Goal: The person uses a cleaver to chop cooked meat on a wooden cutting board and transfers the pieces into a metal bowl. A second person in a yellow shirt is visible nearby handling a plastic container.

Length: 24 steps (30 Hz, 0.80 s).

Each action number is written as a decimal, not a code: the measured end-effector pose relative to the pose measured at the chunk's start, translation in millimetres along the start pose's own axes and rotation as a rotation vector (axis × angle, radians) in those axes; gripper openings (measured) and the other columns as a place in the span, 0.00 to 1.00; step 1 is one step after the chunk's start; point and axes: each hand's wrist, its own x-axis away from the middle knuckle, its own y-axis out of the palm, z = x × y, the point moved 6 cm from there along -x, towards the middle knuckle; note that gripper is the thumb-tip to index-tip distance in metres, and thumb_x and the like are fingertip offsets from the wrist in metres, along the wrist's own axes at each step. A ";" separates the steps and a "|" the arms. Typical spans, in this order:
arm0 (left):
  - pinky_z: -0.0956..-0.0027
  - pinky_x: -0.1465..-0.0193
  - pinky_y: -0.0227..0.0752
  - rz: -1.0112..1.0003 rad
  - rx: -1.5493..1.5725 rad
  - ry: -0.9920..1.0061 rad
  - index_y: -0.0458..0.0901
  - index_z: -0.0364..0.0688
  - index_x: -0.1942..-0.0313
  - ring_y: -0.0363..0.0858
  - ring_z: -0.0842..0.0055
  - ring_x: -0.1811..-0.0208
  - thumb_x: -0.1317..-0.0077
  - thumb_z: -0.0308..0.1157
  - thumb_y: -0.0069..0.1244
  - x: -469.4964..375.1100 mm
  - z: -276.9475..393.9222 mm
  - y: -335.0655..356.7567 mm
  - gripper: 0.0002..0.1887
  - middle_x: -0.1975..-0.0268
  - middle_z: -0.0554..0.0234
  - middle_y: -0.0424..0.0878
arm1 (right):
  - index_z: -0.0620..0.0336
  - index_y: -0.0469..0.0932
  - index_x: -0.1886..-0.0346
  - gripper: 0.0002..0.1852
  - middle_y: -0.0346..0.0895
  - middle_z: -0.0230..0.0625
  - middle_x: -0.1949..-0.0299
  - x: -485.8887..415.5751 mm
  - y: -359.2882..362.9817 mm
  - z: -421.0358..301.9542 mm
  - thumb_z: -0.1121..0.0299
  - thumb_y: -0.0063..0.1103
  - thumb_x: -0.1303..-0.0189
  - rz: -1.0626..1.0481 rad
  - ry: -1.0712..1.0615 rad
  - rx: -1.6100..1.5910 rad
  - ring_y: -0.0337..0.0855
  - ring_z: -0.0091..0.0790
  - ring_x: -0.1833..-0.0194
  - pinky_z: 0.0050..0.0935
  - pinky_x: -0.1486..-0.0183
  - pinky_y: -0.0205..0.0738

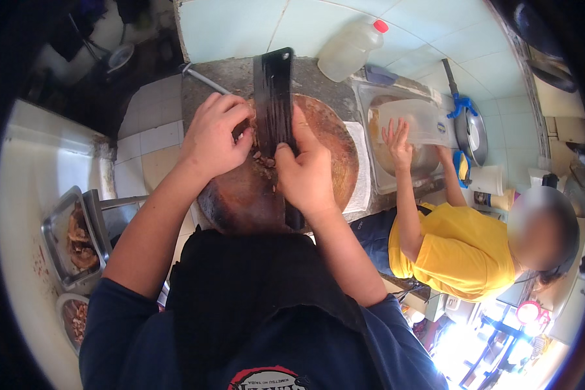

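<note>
My right hand [306, 168] grips a cleaver [275, 97] with a dark, wide blade, held over a round wooden chopping board [329, 141]. Small pieces of chopped meat [264, 160] lie on the board against the blade's left side. My left hand [220, 134] is just left of the blade, its fingers curled at the edge of the meat bits; part of what lies under those fingers is hidden. A white cloth [357, 165] shows beneath the board's right edge.
A co-worker in a yellow shirt [456, 248] holds a clear plastic container [412, 119] over a steel sink [378, 170] at right. A red-capped plastic jug [348, 51] stands behind the board. Trays of meat [68, 278] sit at lower left.
</note>
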 end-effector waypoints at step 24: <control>0.52 0.30 0.75 -0.138 -0.064 0.104 0.94 0.43 0.50 0.81 0.61 0.36 0.35 0.33 0.69 -0.1 12.8 2.2 0.14 0.41 0.66 0.86 | 0.67 0.69 0.15 0.38 0.89 0.65 0.64 3.7 -12.0 -4.8 0.73 0.58 0.29 -0.050 0.024 0.117 0.93 0.64 0.66 0.58 0.57 0.88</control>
